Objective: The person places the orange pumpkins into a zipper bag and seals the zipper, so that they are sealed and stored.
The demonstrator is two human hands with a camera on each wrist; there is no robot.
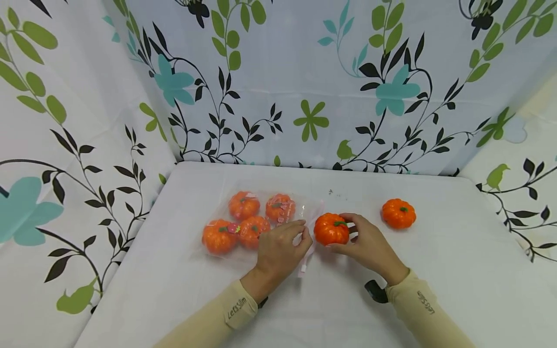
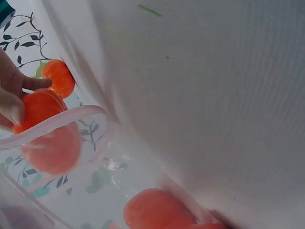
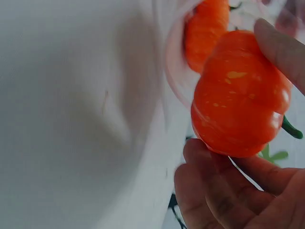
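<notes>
My right hand (image 1: 365,244) grips a small glossy orange pumpkin (image 1: 330,230) with a green stem, thumb on one side and fingers on the other. It is right at the mouth of a clear zip bag (image 1: 312,209). At that mouth, my left hand (image 1: 280,249) pinches the bag's edge between thumb and fingers. Several orange pumpkins lie inside the bag, among them one at the back left (image 1: 244,205). The left wrist view shows the pinkish rim (image 2: 71,116) of the bag held apart, with the gripped pumpkin (image 2: 40,107) beside it.
Another orange pumpkin (image 1: 398,213) lies loose on the white table (image 1: 174,290), to the right of my right hand. A curtain (image 1: 278,87) with leaf and flower prints hangs behind the table and along both sides.
</notes>
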